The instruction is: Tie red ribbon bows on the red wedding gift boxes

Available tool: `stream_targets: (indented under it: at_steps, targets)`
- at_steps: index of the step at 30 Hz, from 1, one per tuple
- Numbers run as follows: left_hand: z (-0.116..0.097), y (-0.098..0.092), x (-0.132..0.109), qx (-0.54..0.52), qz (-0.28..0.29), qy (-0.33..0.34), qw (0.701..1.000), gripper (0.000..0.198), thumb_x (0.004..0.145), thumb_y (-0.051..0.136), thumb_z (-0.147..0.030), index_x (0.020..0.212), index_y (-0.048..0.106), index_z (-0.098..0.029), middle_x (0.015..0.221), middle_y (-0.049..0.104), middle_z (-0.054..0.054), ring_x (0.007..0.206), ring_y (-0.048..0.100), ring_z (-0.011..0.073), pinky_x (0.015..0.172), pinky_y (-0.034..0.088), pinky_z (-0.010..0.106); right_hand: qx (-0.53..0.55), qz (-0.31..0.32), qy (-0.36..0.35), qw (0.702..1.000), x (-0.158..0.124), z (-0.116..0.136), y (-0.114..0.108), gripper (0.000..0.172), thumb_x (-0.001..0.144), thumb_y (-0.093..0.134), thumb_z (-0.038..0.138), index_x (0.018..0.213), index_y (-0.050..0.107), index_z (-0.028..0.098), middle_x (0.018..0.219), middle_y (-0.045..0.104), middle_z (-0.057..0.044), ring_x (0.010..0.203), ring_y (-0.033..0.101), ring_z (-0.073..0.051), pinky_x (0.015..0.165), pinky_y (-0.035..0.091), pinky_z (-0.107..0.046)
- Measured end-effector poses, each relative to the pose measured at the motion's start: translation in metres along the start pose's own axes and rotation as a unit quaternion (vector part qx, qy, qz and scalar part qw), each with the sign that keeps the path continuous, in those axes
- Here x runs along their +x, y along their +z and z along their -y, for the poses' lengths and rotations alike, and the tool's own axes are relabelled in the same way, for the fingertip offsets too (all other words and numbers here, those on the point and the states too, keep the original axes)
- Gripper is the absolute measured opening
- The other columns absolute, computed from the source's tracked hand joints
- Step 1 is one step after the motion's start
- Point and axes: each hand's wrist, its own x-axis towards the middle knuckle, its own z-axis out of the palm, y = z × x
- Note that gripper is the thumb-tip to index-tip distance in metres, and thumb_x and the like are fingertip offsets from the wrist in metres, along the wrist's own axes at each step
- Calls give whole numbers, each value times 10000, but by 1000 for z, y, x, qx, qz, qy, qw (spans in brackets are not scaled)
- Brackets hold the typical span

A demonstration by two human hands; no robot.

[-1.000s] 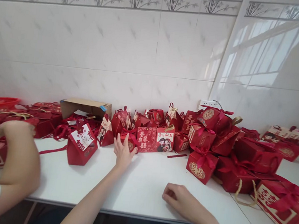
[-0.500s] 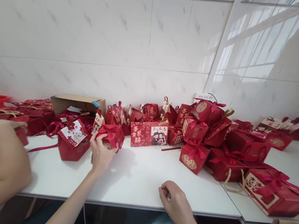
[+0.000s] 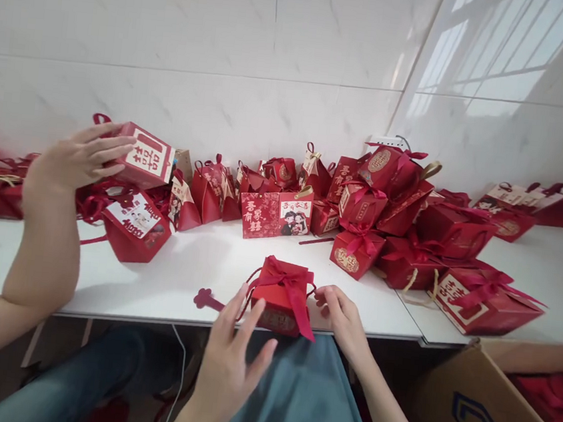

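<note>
Sitting on table [image 3: 162, 292]: red gift box [image 3: 269, 294], bow [image 3: 282, 278] tied, cords [image 3: 312, 290] not yet up. Left hand [image 3: 227, 373], seven o'clock, spread; right hand [image 3: 343, 318], three o'clock, curled, pinch unclear.

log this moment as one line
ribboned box: at table front edge | left hand: open, by its left | right hand: curled, by its right | co-worker's hand: holding raised box

The ribbon-bowed red gift box [image 3: 280, 295] obstructs direct passage between the left hand [image 3: 228, 360] and right hand [image 3: 343, 318]. Ahead of both, bare white tabletop [image 3: 216, 254] affords passage up to the couple-printed box [image 3: 265, 216]; stacked gift boxes [image 3: 405, 210] obstruct ahead-right of the right hand, a co-worker's forearm [image 3: 51, 247] well left of the left.
</note>
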Motion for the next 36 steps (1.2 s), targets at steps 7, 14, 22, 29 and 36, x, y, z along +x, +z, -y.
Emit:
stream_targets:
  at_steps: [7,14,22,29,36]
  targets:
    - [35,-11,48,-231,57,-282,929,350,887,367,-432,967,595,-179,987,628,74,922,591,202,809,469,317,-46,101,4,994,-22,37,-7,512,875,332,598,644,527,184,578,488,7,575,452,-137,577,344,-265]
    - [38,-9,70,-384,186,-362,829,307,730,579,-466,653,517,-175,575,481,-44,558,457,108,537,370,217,-29,161,31,986,-23,50,3,397,803,513,503,574,456,184,562,422,33,541,365,-104,531,274,-247]
    - [13,-39,64,-468,324,-359,740,321,824,503,-446,657,487,-172,603,653,18,458,550,104,497,410,217,38,201,51,978,-25,49,-8,422,796,515,538,575,441,187,548,424,39,532,361,-97,538,289,-242]
    - [64,-67,64,-319,491,-254,770,286,794,560,-440,747,663,-177,782,694,58,734,633,178,664,480,258,-69,142,20,987,-10,48,-37,393,809,479,545,655,526,188,590,500,15,565,448,-131,565,351,-259]
    - [53,-8,115,-225,224,-264,911,339,807,505,-505,745,571,-179,703,595,-6,662,538,154,609,385,246,-104,75,-44,991,11,58,4,417,814,464,577,626,431,206,583,448,29,571,416,-130,557,312,-261]
